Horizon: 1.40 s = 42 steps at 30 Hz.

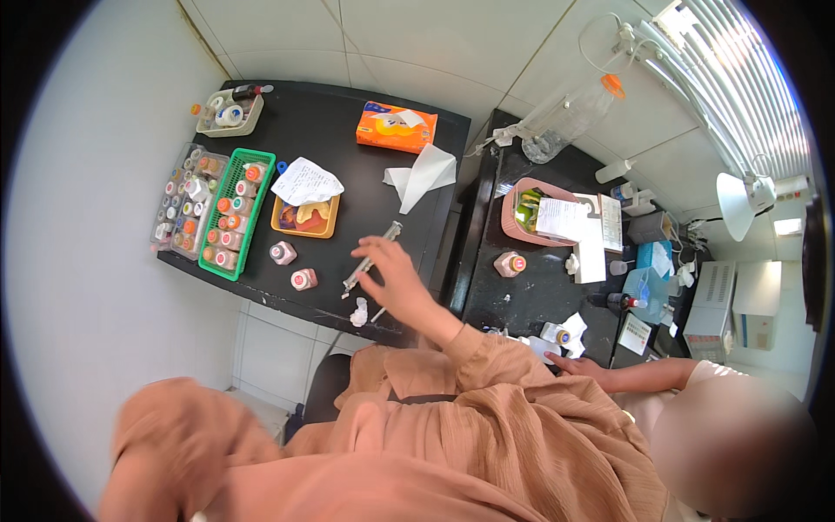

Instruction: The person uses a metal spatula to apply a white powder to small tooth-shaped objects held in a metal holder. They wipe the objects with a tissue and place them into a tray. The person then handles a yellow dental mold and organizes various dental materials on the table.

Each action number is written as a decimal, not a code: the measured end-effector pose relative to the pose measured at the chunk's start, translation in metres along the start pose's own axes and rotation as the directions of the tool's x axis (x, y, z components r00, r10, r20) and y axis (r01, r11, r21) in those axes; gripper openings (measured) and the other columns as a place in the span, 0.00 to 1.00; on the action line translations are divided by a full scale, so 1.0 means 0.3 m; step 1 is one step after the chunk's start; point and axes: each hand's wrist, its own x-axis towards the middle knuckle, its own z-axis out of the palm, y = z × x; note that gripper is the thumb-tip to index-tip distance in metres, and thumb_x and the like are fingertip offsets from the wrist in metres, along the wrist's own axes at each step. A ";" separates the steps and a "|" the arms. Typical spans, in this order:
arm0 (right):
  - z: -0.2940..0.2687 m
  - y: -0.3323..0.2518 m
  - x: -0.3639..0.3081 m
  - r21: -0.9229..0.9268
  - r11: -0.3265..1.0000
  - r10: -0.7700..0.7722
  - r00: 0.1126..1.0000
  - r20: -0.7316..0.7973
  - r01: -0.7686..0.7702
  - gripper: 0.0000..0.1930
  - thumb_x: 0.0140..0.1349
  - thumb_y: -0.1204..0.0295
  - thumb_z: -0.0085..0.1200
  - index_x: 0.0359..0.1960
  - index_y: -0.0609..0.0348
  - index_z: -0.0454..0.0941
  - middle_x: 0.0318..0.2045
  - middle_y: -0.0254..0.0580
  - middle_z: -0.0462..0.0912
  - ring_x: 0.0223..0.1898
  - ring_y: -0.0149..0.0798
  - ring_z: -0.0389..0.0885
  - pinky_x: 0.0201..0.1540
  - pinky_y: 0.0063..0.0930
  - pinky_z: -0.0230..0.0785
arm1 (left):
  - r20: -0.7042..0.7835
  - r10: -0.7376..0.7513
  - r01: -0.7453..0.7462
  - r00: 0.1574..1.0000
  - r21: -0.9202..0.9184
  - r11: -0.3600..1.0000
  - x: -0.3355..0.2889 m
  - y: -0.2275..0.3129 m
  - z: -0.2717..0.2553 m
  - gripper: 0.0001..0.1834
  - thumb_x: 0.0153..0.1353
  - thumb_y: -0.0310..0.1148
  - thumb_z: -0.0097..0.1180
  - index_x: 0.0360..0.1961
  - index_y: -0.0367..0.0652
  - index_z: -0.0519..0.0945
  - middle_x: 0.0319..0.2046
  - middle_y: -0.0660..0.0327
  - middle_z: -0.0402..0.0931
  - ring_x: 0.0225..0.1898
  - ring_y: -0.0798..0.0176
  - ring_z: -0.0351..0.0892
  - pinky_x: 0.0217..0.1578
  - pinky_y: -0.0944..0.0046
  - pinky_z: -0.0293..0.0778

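Observation:
My right hand (pixel 391 277) is over the front of the black table, fingers apart. Beneath it lies a slim, clear, silvery rod-like piece (pixel 372 259), slanting across the tabletop; whether my fingertips touch it, I cannot tell. A crumpled white tissue (pixel 358 312) and a thin white stick (pixel 378 315) lie close to my wrist. Left of the hand stand two small pinkish bottles with red-and-white tops, one nearer (pixel 303 279) and one farther (pixel 283 252). My left hand is out of sight; just the brown left sleeve (pixel 187 435) shows at lower left.
A green basket (pixel 237 271) of small capped bottles and a yellow tray (pixel 303 233) under a paper slip stand leftward. An orange tissue pack (pixel 396 128) sits behind. On the right bench are a pink basket (pixel 519 233) and a bottle (pixel 510 264). A co-worker's hand (pixel 581 369) reaches in nearby.

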 end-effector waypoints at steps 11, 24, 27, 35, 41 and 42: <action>0.190 0.333 0.666 -0.132 0.989 -0.040 0.978 0.203 0.067 0.19 0.59 0.74 0.55 0.54 0.48 0.76 0.49 0.52 0.77 0.54 0.55 0.71 0.60 0.45 0.64 | -0.514 -0.825 0.856 0.234 -0.293 0.426 -0.711 -0.241 0.206 0.11 0.72 0.38 0.46 0.47 0.43 0.72 0.44 0.61 0.74 0.37 0.69 0.73 0.46 0.63 0.70; 0.075 0.007 0.464 0.285 0.958 -0.018 0.997 0.071 -0.003 0.10 0.54 0.82 0.62 0.38 0.58 0.84 0.33 0.35 0.82 0.35 0.27 0.77 0.41 0.24 0.70 | -0.535 -0.828 0.893 0.168 -0.274 0.357 -0.763 -0.454 0.203 0.30 0.62 0.34 0.62 0.62 0.36 0.65 0.49 0.49 0.77 0.47 0.64 0.78 0.46 0.63 0.75; -0.002 -0.036 0.373 0.383 0.921 0.053 0.997 0.048 -0.067 0.11 0.55 0.81 0.63 0.40 0.59 0.85 0.31 0.35 0.82 0.35 0.27 0.78 0.39 0.22 0.72 | -0.425 -0.884 0.832 0.196 -0.406 0.380 -0.668 -0.524 0.226 0.36 0.59 0.27 0.64 0.65 0.36 0.59 0.47 0.45 0.79 0.47 0.62 0.80 0.46 0.64 0.77; -0.183 -0.091 0.236 0.589 0.754 0.269 0.955 0.126 -0.290 0.15 0.57 0.79 0.64 0.47 0.66 0.82 0.41 0.39 0.84 0.40 0.24 0.80 0.43 0.18 0.74 | -0.162 -0.919 0.842 0.360 -0.368 0.395 -0.518 -0.422 0.251 0.49 0.54 0.20 0.65 0.71 0.45 0.47 0.43 0.42 0.81 0.45 0.57 0.84 0.44 0.63 0.81; -0.267 -0.121 0.172 0.510 0.783 0.305 0.934 0.184 -0.356 0.16 0.55 0.78 0.66 0.46 0.64 0.83 0.38 0.39 0.85 0.36 0.26 0.80 0.41 0.21 0.75 | -0.101 -0.890 0.815 0.444 -0.367 0.448 -0.510 -0.350 0.252 0.50 0.56 0.23 0.65 0.73 0.49 0.45 0.42 0.48 0.83 0.40 0.61 0.85 0.42 0.65 0.80; -0.267 -0.124 0.155 0.488 0.813 0.282 0.949 0.144 -0.316 0.15 0.55 0.78 0.66 0.46 0.64 0.83 0.38 0.39 0.85 0.36 0.26 0.81 0.40 0.21 0.75 | -0.071 -0.915 0.840 0.397 -0.374 0.393 -0.527 -0.351 0.245 0.47 0.58 0.24 0.63 0.73 0.48 0.47 0.40 0.49 0.83 0.40 0.62 0.85 0.42 0.65 0.80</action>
